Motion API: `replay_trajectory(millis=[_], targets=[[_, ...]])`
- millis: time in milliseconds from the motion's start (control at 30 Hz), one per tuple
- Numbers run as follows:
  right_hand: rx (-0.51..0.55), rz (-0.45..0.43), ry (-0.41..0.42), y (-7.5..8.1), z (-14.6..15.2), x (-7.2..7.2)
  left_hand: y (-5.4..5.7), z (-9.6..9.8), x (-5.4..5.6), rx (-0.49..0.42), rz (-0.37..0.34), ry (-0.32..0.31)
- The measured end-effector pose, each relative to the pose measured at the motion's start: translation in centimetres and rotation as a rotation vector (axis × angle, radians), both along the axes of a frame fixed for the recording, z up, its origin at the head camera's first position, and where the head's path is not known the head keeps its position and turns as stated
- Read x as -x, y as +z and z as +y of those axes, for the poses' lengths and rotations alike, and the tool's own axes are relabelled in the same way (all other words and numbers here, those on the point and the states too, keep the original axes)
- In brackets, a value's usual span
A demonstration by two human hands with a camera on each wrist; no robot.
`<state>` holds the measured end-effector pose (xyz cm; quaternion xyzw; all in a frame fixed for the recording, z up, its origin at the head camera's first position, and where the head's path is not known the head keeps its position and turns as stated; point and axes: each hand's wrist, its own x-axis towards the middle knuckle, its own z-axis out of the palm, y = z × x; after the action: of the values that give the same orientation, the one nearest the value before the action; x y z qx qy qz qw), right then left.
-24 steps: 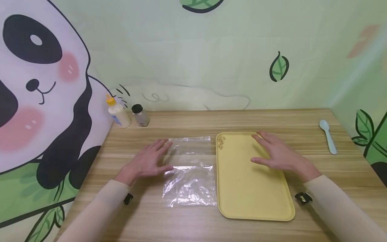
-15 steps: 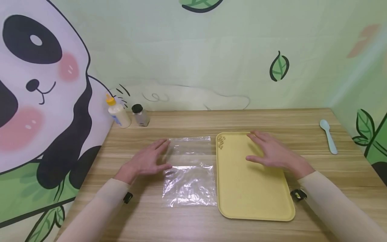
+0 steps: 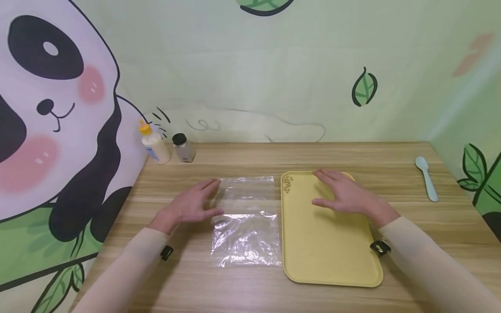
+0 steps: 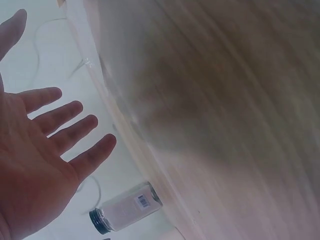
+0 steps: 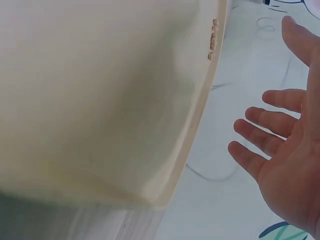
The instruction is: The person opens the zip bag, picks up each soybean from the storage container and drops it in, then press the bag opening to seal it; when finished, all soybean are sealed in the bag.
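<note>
Transparent flat plastic bag [image 3: 246,243] lies on the wood-grained table [image 3: 242,158], directly to the left of a yellow rectangular tray [image 3: 328,252] with rounded corners. Its right edge comes very close to the tray, but I cannot tell if they touch. Bright reflections cover mainly the near half of the bag.

The left hand [image 3: 187,208] is at the left side of the bag, with the thumb tip appearing over its edge. The grip of this hand is apart: its fingers are extended and the thumb stands away from them. Whether it touches the bag, I cannot tell. The right hand [image 3: 344,193] is held above the far right part of the tray, and its grip is likewise apart, with the thumb well separated from the fingers.

Small beige round pellets [image 3: 287,184] are gathered in the far left corner of the tray. At the far left of the table stand a cream-coloured bottle [image 3: 156,149] with a yellow nozzle cap and, beside it, a clear jar [image 3: 185,152] with a black lid. A pale blue spoon [image 3: 427,180] lies well to the right of the tray.
</note>
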<state>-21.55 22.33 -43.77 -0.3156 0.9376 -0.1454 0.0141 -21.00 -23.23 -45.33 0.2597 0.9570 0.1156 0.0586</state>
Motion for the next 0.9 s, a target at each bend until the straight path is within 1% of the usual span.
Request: replay_trajectory(millis=[167, 333, 400, 600, 900], targets=[[0.013, -0.028, 0.0, 0.1, -0.7, 0.1, -0.3, -0.1, 0.2, -0.003, -0.017, 0.011], [0.062, -0.06, 0.005, 0.1, -1.8, 0.4, -0.5, -0.3, 0.6, -0.024, -0.045, 0.027], [0.067, -0.068, 0.011, 0.1, -2.2, 0.6, -0.6, -0.3, 0.8, -0.029, -0.055, 0.032], [0.062, -0.078, 0.035, 0.1, -3.6, 1.3, -0.4, -0.3, 1.3, -0.027, -0.069, 0.045], [0.098, -0.099, 0.072, -0.5, -5.7, 2.4, -0.4, 0.0, 1.7, -0.028, -0.103, 0.062]])
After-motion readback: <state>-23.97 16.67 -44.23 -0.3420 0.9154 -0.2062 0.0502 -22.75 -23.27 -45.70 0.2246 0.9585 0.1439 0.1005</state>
